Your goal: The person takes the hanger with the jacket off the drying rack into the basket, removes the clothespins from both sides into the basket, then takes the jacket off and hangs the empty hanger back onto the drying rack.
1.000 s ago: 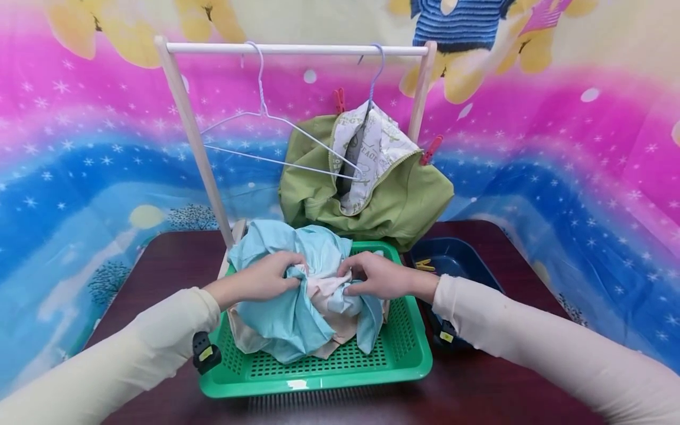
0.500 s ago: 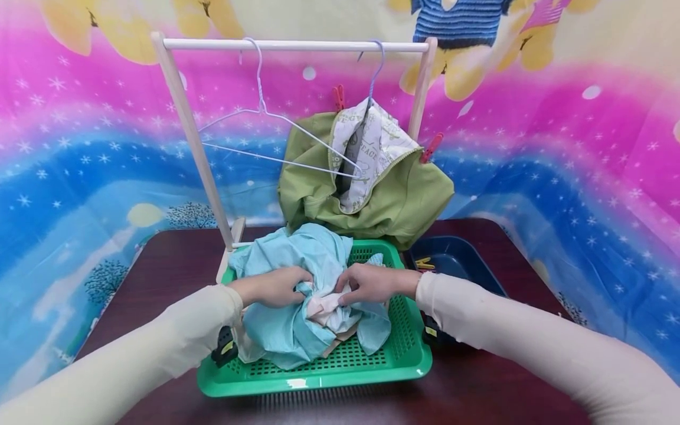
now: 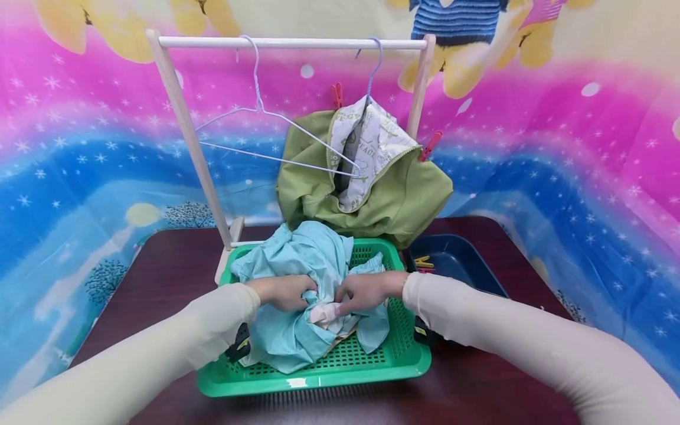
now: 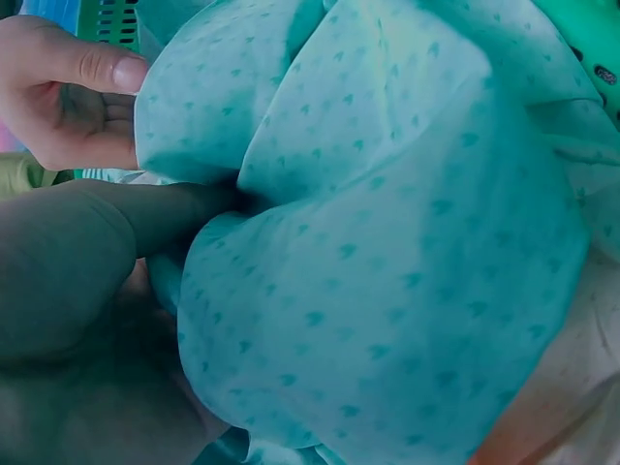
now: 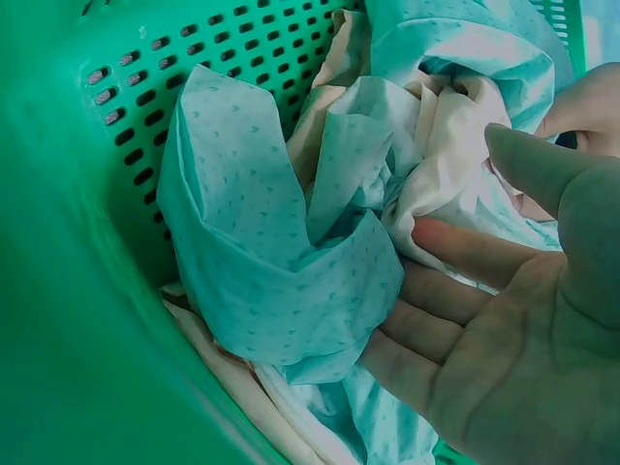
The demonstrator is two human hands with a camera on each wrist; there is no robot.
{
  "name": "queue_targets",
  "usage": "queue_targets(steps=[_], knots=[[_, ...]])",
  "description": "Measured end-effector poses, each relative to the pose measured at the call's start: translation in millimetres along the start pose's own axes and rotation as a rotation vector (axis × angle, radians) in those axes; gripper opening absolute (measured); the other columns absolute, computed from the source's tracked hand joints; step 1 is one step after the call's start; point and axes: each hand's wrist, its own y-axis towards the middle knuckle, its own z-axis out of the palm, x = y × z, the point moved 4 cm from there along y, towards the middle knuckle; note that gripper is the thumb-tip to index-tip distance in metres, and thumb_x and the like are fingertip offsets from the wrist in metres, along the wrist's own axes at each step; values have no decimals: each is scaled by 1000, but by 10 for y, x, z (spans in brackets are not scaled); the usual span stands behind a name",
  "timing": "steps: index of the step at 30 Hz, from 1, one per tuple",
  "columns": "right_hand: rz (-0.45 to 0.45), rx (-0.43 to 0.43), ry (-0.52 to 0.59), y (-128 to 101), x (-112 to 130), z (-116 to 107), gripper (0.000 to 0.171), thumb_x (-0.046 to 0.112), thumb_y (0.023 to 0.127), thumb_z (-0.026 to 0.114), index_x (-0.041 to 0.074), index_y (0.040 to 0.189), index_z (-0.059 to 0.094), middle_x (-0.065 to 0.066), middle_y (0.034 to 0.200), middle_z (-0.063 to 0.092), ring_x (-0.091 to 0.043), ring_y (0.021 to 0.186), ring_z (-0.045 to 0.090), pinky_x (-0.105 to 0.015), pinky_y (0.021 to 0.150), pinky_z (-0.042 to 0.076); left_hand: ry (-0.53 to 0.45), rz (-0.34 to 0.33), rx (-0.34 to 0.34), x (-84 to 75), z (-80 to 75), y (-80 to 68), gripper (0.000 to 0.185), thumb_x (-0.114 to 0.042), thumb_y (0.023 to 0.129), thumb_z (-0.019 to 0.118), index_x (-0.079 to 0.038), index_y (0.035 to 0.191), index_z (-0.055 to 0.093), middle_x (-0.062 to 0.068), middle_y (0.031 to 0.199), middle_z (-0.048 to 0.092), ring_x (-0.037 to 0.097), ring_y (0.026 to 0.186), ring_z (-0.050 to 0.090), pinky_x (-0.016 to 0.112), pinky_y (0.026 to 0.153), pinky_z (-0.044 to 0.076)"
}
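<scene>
A light-blue garment with a small printed pattern lies bunched in the green plastic basket. My left hand grips a fold near its middle; the thumb pushes into the crease in the left wrist view, and the other fingers are mostly hidden. Facing it, my right hand touches cream-coloured cloth bunched within the blue. Its thumb and fingers stand apart in the right wrist view, the fingertips against the folds. Beige cloth shows underneath along the basket wall.
Behind the basket stands a wooden rack. A bare wire hanger and an olive-green zip jacket with red clothespins hang from it. A dark blue tray with clothespins sits right of the basket on the dark table.
Both hands have moved lower and slightly closer together, drawing the blue cloth inward. The right hand's thumb and fingers are still at the cream cloth. The camera view shifts slightly.
</scene>
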Motion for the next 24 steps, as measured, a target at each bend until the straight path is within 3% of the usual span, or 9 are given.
queue_targets(steps=[4, 9, 13, 18, 24], knots=[[25, 30, -9, 23, 7, 35, 23, 27, 103, 58, 9, 100, 72, 7, 67, 46, -7, 57, 40, -22, 58, 36, 21, -10, 12, 3, 28, 23, 25, 0, 96, 57, -13, 76, 50, -4, 72, 42, 10, 69, 44, 21, 69, 36], [75, 56, -12, 27, -15, 60, 25, 30, 103, 58, 14, 118, 71, 4, 85, 60, -8, 71, 50, -24, 66, 40, 32, -27, 32, 17, 60, 55, 27, 2, 96, 55, -13, 75, 47, -4, 72, 40, 11, 69, 43, 22, 69, 35], [106, 79, -26, 23, -33, 68, 37, 33, 103, 58, 13, 133, 64, 0, 112, 68, -9, 91, 58, -26, 79, 46, 21, -48, 37, 21, 81, 79, 24, 3, 96, 54, -12, 77, 49, -3, 74, 42, 12, 72, 45, 23, 71, 35], [125, 106, -32, 27, -43, 85, 49, 37, 103, 58, 13, 145, 54, -2, 142, 60, -14, 125, 58, -30, 100, 48, 8, -77, 44, 18, 99, 82, 24, 4, 96, 53, -12, 78, 50, -2, 75, 43, 13, 74, 45, 24, 72, 35], [122, 115, -61, -27, 1, 19, 50, 41, 103, 56, 14, 146, 53, -3, 146, 57, -18, 133, 54, -34, 107, 46, 16, -81, 54, -5, 69, 48, 21, 1, 97, 53, -12, 81, 52, -2, 78, 45, 14, 76, 47, 25, 72, 36]])
